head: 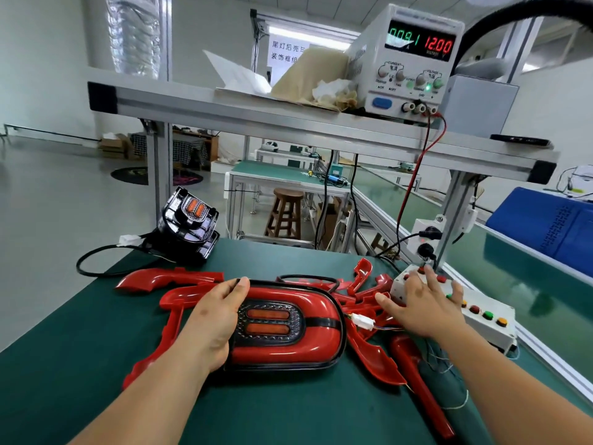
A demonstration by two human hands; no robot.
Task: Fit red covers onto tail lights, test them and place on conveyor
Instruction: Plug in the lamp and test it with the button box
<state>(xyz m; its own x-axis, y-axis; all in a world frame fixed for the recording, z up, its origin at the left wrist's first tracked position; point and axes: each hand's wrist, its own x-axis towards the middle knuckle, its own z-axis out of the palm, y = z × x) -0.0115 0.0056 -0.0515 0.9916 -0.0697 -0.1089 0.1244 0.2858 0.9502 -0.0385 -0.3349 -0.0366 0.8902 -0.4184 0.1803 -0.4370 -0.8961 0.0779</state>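
The tail light point(288, 329) is clasped at its end on the bench point(64, 364) by the left grip point(218, 316); the right grip point(423, 306) lies released on the button box point(491, 319). The test could be spoiled by a loosened plug point(362, 321).

Far above the right fingers point(431, 281), the power supply point(414, 59) shows green 0091 and red 12.00. A sign point(285, 51) beside it reads 尾灯后壳.

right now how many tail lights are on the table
3. One tail light with a red cover in the left hand; two bare black ones are stacked, upper on lower, at the table's far left edge. The stack may hide more.
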